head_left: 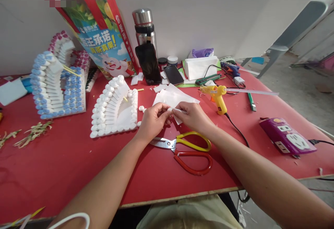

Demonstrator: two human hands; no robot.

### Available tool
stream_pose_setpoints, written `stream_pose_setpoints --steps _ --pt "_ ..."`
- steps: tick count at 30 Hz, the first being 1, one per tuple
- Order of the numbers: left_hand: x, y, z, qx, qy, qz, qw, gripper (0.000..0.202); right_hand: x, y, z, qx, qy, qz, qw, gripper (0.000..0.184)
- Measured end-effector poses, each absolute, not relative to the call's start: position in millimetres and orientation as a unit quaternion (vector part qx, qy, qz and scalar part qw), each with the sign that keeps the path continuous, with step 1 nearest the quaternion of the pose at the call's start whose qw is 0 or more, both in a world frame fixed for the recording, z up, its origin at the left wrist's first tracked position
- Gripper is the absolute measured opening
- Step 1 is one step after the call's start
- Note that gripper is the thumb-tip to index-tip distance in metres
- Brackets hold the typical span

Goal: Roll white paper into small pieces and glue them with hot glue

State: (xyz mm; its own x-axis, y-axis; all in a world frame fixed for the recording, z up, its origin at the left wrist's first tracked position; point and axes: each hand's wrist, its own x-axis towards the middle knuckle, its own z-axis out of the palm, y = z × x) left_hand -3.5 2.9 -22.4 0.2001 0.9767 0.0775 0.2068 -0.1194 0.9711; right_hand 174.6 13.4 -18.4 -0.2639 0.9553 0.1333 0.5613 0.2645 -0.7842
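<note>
My left hand (153, 118) and my right hand (192, 116) meet above the red table, their fingertips pinching a small rolled white strip (170, 109). Whether it is paper or thin foam I cannot tell. Flat white sheets (169, 95) lie just beyond my fingers. Scissors (193, 153) with one yellow and one red handle rest below my hands, their blades partly under my left wrist. To the left stands a white model (124, 116) built of small white rolls, with a few loose rolls (141, 108) beside it.
A yellow glue gun (220, 97) with a cord stands right of my hands, near a green cutter (252, 102) and a purple power strip (289, 135). Phones (148, 64), a steel flask (143, 24) and a bag (104, 38) line the back. A blue-and-white model (47, 86) stands left.
</note>
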Motion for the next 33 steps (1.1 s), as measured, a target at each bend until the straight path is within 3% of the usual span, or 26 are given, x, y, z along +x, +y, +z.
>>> stream_pose_setpoints --steps 21,33 --pt "-4.0 3.4 -22.8 0.619 0.476 0.426 0.457 0.022 172.1 10.9 -16.0 -0.519 -0.732 0.308 0.316 0.03" --pt "-2.8 3.8 -17.8 0.525 0.459 0.446 0.561 0.028 174.2 8.9 -14.7 -0.478 -0.745 0.322 0.335 0.03"
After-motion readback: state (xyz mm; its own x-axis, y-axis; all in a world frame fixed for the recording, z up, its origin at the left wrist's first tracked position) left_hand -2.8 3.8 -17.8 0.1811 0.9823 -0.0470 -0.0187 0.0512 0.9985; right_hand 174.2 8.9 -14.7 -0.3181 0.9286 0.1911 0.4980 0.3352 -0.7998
